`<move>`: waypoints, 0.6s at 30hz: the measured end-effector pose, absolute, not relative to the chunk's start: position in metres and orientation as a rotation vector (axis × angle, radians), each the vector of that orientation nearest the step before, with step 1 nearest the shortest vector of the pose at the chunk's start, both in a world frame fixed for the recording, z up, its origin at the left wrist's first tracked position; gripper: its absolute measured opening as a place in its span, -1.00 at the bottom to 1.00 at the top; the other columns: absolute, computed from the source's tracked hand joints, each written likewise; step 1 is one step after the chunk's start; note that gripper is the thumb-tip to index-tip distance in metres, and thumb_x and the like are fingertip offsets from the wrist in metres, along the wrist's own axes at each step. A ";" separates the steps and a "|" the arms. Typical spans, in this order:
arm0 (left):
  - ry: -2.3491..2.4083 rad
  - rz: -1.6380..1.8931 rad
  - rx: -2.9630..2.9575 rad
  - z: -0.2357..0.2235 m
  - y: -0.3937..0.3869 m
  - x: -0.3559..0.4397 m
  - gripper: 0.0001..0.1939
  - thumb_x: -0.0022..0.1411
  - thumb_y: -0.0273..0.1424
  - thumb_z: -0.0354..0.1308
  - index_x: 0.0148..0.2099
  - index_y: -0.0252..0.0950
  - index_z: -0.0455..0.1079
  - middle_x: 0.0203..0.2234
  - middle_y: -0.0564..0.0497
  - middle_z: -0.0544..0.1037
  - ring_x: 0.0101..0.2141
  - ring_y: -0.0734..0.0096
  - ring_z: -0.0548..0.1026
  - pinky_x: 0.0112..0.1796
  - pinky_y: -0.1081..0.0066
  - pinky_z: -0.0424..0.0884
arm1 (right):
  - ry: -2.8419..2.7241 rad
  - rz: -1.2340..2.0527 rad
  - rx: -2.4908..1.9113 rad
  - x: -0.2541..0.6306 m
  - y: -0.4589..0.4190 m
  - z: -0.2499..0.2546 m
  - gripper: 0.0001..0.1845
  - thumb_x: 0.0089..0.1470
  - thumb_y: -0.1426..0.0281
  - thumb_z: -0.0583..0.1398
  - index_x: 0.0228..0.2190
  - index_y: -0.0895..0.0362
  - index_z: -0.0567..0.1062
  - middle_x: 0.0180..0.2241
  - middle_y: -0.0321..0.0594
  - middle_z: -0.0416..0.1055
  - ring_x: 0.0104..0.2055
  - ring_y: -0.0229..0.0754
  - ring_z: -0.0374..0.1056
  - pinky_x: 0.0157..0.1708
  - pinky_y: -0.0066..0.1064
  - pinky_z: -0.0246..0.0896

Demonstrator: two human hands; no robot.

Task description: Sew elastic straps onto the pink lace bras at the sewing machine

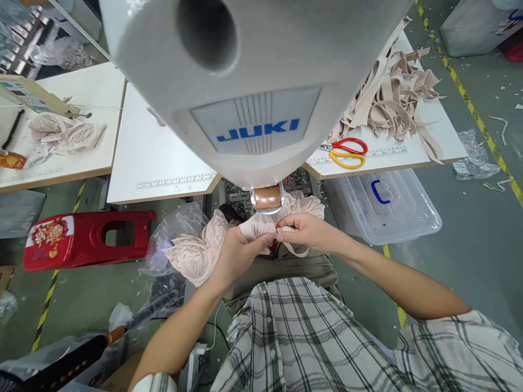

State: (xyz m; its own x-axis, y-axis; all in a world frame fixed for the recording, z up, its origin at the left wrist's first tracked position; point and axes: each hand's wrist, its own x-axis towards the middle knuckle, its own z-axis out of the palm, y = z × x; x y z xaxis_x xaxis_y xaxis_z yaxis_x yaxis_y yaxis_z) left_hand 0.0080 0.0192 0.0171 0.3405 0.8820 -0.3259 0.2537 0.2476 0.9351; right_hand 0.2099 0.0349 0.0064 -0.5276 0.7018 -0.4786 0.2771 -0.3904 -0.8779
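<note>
A pale pink lace garment (196,251) lies under the head of a grey JUKI sewing machine (253,92). My left hand (237,251) is closed on the garment's smooth pink fabric just below the machine's brown front part (267,198). My right hand (307,230) pinches the same fabric edge and a thin beige strap (297,251) from the right. The two hands nearly touch at the fabric.
White tables stand behind the machine: one bears red and yellow scissors (347,152) and a heap of beige straps (392,98), another more lace pieces (67,133). A red stool (81,237) lies at the left, a clear plastic bin (382,204) at the right.
</note>
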 end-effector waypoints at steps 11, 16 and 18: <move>1.089 0.721 1.030 0.010 0.019 0.015 -0.67 0.07 -0.19 0.39 -0.44 -0.36 0.46 -0.53 0.00 0.52 -0.46 0.42 0.45 -0.41 0.46 0.43 | -1.443 1.881 -1.393 0.207 0.026 0.015 -0.68 -0.06 0.15 0.28 -0.42 0.17 0.52 -0.54 -0.34 0.28 -0.49 -0.30 0.13 -0.50 -0.46 -0.01; 1.122 0.779 1.042 0.022 0.015 0.016 -0.67 0.13 -0.18 0.35 -0.42 -0.35 0.44 -0.53 0.01 0.50 -0.46 0.41 0.46 -0.40 0.44 0.48 | -1.668 1.526 -1.379 0.204 0.026 0.025 -0.78 0.02 0.25 0.18 -0.48 0.15 0.49 -0.53 -0.30 0.35 -0.46 -0.29 0.19 -0.47 -0.45 0.02; 1.151 0.818 1.085 0.023 0.009 0.012 -0.67 0.17 -0.15 0.31 -0.33 -0.35 0.47 -0.43 -0.04 0.56 -0.37 0.34 0.51 -0.31 0.39 0.52 | -1.628 1.614 -1.361 0.207 0.030 0.031 -0.78 -0.02 0.24 0.19 -0.46 0.14 0.51 -0.57 -0.33 0.32 -0.52 -0.31 0.14 -0.52 -0.45 -0.01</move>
State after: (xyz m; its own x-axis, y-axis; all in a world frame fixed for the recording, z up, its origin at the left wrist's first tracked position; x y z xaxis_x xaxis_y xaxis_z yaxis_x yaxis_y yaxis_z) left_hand 0.0124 0.0088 0.0229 0.2403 0.9250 -0.2942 0.0264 0.2967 0.9546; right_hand 0.2073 0.0302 0.0315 -0.3965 0.8661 -0.3045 0.3117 -0.1850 -0.9320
